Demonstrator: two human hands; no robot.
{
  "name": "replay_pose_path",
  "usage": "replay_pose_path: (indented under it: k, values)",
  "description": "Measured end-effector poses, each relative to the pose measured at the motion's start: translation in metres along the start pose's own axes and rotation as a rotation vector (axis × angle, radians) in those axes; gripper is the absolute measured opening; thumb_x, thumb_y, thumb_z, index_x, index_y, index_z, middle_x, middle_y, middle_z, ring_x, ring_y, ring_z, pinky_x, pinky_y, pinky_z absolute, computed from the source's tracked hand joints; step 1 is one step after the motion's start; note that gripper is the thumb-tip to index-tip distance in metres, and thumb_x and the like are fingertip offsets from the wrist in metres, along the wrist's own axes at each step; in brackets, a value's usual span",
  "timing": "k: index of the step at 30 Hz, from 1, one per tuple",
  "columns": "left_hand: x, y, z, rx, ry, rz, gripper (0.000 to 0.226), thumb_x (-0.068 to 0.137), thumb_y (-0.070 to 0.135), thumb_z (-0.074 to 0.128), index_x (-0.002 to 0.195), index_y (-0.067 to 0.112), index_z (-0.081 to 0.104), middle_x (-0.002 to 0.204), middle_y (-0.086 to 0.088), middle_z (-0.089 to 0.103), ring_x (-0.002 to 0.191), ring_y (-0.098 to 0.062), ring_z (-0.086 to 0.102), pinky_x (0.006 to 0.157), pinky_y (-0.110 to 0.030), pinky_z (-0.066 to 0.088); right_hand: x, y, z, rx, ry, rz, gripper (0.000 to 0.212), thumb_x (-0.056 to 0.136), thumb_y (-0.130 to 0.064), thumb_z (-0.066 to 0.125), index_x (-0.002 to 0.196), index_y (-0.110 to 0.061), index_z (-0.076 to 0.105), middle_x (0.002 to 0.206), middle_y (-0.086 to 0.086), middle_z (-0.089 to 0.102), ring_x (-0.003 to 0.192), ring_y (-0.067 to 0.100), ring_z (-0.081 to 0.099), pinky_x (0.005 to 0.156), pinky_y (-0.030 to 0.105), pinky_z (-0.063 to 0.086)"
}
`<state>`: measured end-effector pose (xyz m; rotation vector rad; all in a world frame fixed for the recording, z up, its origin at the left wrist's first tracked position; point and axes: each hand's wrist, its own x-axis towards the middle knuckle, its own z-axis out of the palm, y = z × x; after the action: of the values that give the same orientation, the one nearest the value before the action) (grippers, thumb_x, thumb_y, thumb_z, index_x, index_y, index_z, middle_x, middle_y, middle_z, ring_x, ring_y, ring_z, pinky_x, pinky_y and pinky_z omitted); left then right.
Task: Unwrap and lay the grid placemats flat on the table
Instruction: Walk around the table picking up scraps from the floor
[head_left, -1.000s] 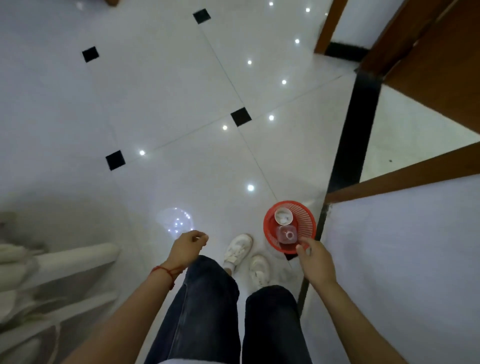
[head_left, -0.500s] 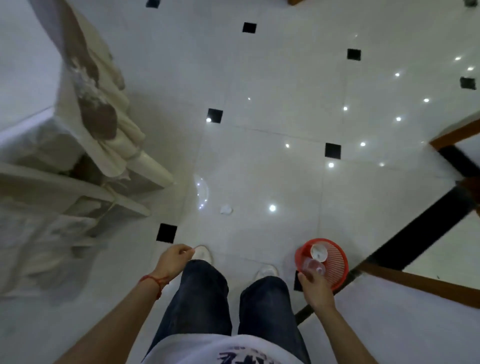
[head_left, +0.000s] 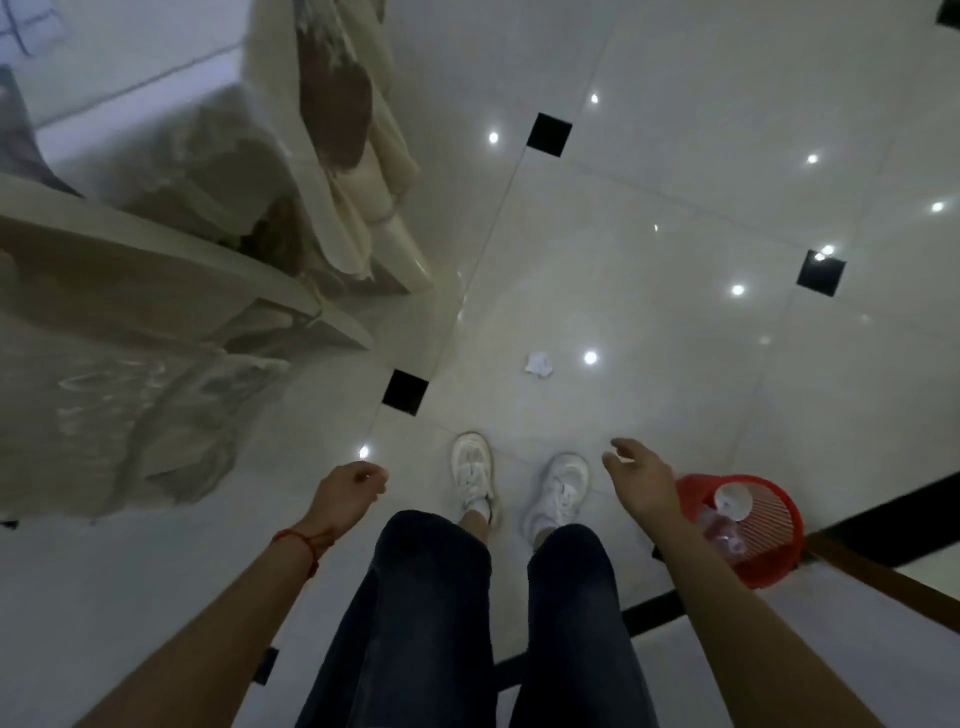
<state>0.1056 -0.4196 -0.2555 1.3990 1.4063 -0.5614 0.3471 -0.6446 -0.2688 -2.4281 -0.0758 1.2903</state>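
Red slatted plastic waste basket (head_left: 753, 530) is seen just beside the empty, open-fingered right hand (head_left: 641, 480), left hand (head_left: 348, 496) loosely curled and empty, no grid placemats visible, so wrapping dropped carelessly could be missed past its rim.

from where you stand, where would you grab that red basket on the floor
Take the red basket by its near top rim, reaching down from above with the right hand, which hovers open beside it. It stands upright with its mouth open, so the rim is exposed; the cup and wrappers inside stay clear.
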Motion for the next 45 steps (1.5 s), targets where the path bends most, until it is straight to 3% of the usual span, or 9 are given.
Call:
replay_pose_path:
  k: [9, 17, 23, 26, 30, 33, 39, 45]
  values:
    - [0.146, -0.035, 0.058, 0.066, -0.040, -0.023, 0.025, 0.094, 0.022, 0.049, 0.106, 0.005, 0.062, 0.098, -0.005, 0.060, 0.092, -0.018, 0.054, 0.082, -0.026, 0.039, 0.175, 0.024, 0.092, -0.151, -0.006, 0.001, 0.044, 0.091, -0.023, 0.052, 0.132, -0.009, 0.046, 0.134, 0.020, 0.049, 0.121, 0.032, 0.048, 0.101, 0.036, 0.037]
    - [0.289, -0.077, 0.114, 0.013, 0.012, -0.084, 0.023, 0.092, 0.022, 0.052, 0.104, 0.006, 0.063, 0.097, -0.006, 0.062, 0.092, -0.019, 0.056, 0.080, -0.026, 0.040, 0.358, 0.052, 0.188, -0.395, 0.057, -0.190, 0.050, 0.089, -0.022, 0.054, 0.135, -0.010, 0.041, 0.143, 0.016, 0.038, 0.129, 0.034, 0.037, 0.103, 0.043, 0.035]
    - [0.363, -0.102, 0.150, 0.004, 0.006, -0.107, 0.013, 0.092, 0.022, 0.051, 0.095, 0.015, 0.061, 0.094, -0.003, 0.062, 0.089, -0.016, 0.055, 0.080, -0.026, 0.041, 0.457, 0.068, 0.252, -0.515, 0.068, -0.221, 0.062, 0.090, -0.027, 0.051, 0.144, -0.025, 0.020, 0.157, 0.009, 0.005, 0.138, 0.038, 0.018, 0.105, 0.053, 0.031]
    - [0.379, -0.106, 0.158, 0.003, 0.013, -0.106, 0.017, 0.092, 0.021, 0.051, 0.100, 0.012, 0.063, 0.094, -0.002, 0.063, 0.088, -0.014, 0.055, 0.079, -0.025, 0.041, 0.486, 0.073, 0.275, -0.576, 0.105, -0.227, 0.055, 0.090, -0.022, 0.047, 0.140, -0.030, 0.025, 0.156, 0.009, 0.005, 0.138, 0.040, 0.015, 0.103, 0.056, 0.031]
    - [0.383, -0.108, 0.165, 0.014, 0.029, -0.097, 0.021, 0.092, 0.022, 0.051, 0.103, 0.011, 0.065, 0.095, 0.000, 0.063, 0.089, -0.012, 0.055, 0.075, -0.022, 0.041, 0.493, 0.074, 0.291, -0.530, 0.265, -0.325, 0.030, 0.091, -0.006, 0.040, 0.120, -0.009, 0.046, 0.134, 0.025, 0.034, 0.120, 0.044, 0.036, 0.088, 0.053, 0.041]
    - [0.374, -0.106, 0.165, 0.027, 0.020, -0.115, 0.022, 0.092, 0.023, 0.050, 0.104, 0.011, 0.064, 0.096, 0.001, 0.062, 0.091, -0.013, 0.055, 0.078, -0.023, 0.041, 0.477, 0.070, 0.287, -0.436, 0.181, -0.368, 0.027, 0.094, -0.015, 0.039, 0.113, 0.000, 0.051, 0.123, 0.028, 0.042, 0.108, 0.044, 0.047, 0.086, 0.047, 0.041]
    - [0.317, -0.079, 0.157, 0.011, 0.032, -0.130, 0.022, 0.092, 0.025, 0.051, 0.103, 0.011, 0.064, 0.095, -0.002, 0.064, 0.092, -0.018, 0.058, 0.086, -0.031, 0.045, 0.401, 0.051, 0.253, -0.355, 0.093, -0.500, 0.023, 0.093, -0.011, 0.043, 0.107, 0.001, 0.056, 0.115, 0.027, 0.048, 0.097, 0.044, 0.053, 0.078, 0.043, 0.043]
    - [0.229, -0.034, 0.137, -0.020, 0.053, -0.081, 0.022, 0.092, 0.022, 0.050, 0.104, 0.009, 0.064, 0.093, -0.002, 0.063, 0.089, -0.017, 0.057, 0.082, -0.028, 0.044, 0.307, 0.019, 0.192, -0.332, 0.001, -0.556, 0.024, 0.094, -0.013, 0.041, 0.104, 0.000, 0.059, 0.110, 0.025, 0.051, 0.089, 0.043, 0.056, 0.074, 0.040, 0.048]
